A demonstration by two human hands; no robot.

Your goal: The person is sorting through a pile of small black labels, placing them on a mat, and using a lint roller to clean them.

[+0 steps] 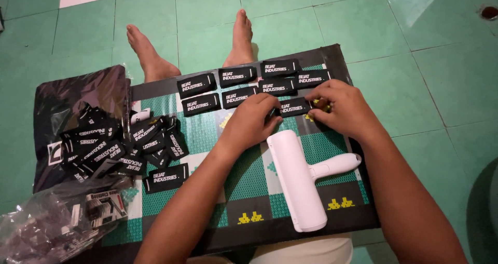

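Observation:
Both hands meet over one small black cloth label (293, 107) on a green patterned board (249, 176) across my lap. My left hand (252, 121) pinches its left end, fingers curled. My right hand (340, 105) holds its right end. Beyond the hands, several matching black labels (236, 77) with white print lie in two neat rows. A white lint roller (296, 178) rests on the board just below my hands, handle pointing right.
A loose heap of black labels (116, 144) lies at the board's left edge, over a dark plastic bag (67, 100). A clear plastic bag with more pieces (52, 222) sits bottom left. My bare feet (150, 56) rest on the green tiled floor (415, 77).

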